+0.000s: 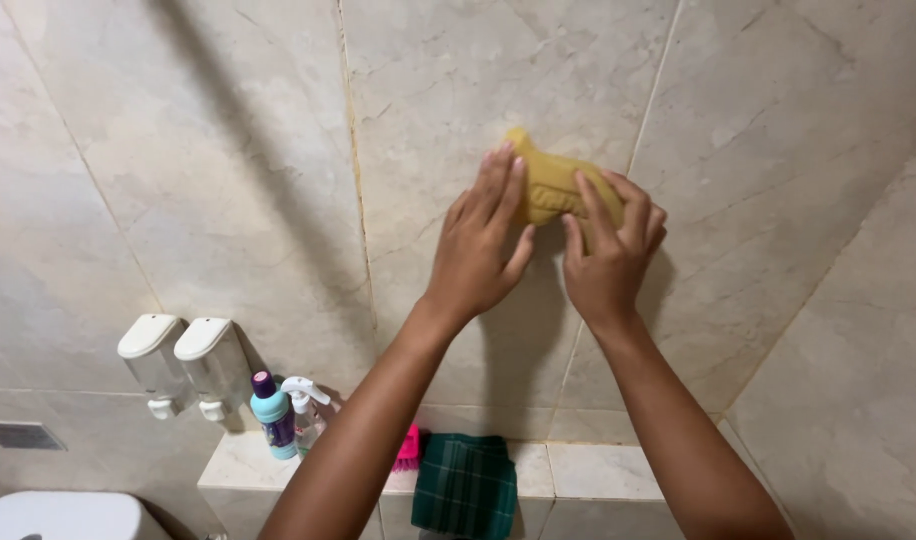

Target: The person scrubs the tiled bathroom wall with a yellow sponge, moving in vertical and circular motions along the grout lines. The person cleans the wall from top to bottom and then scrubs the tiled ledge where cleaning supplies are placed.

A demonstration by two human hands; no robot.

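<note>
A yellow cloth (550, 185) is pressed flat against the beige marble wall tile (768, 130). My left hand (481, 240) lies on the cloth's left edge with fingers spread and pointing up. My right hand (611, 250) covers the cloth's lower right part, fingers laid over it. Both forearms reach up from the bottom of the view. Most of the cloth's lower half is hidden under my hands.
Two white wall dispensers (183, 362) hang at lower left. On the tiled ledge (588, 470) stand a teal bottle with a purple cap (273, 412), a white spray bottle (306, 410), a pink brush (408, 450) and a folded green plaid cloth (466, 485). A white toilet tank (63, 517) shows at bottom left.
</note>
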